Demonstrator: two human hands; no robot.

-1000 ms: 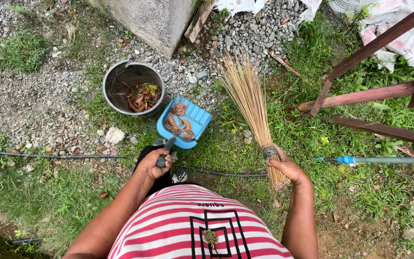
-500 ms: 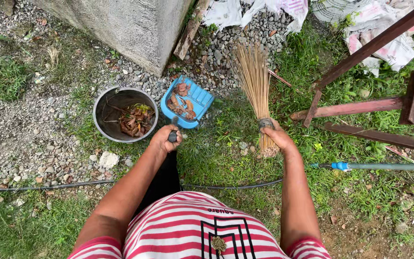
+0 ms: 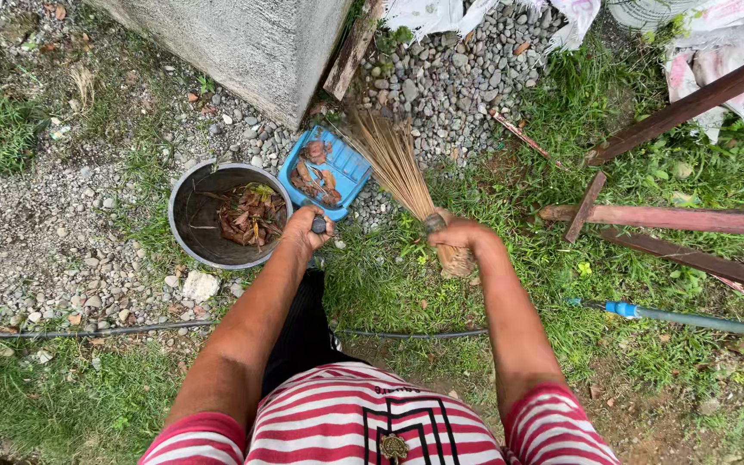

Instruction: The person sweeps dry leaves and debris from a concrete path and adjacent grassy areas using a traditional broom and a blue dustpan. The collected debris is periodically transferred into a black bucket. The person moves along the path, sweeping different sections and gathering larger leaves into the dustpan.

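My left hand (image 3: 305, 228) and right hand (image 3: 461, 234) are bare, without gloves, rings or a watch, and both forearms are uncovered up to the short sleeves. Behind the hands I wear a red-and-white striped shirt (image 3: 337, 422) with a black line pattern down its front and a small round metal pendant (image 3: 393, 447). Dark trousers (image 3: 303, 331) show below my left wrist.

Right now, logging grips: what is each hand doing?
Left hand: closed on the blue dustpan handle.
Right hand: closed around the stick broom.
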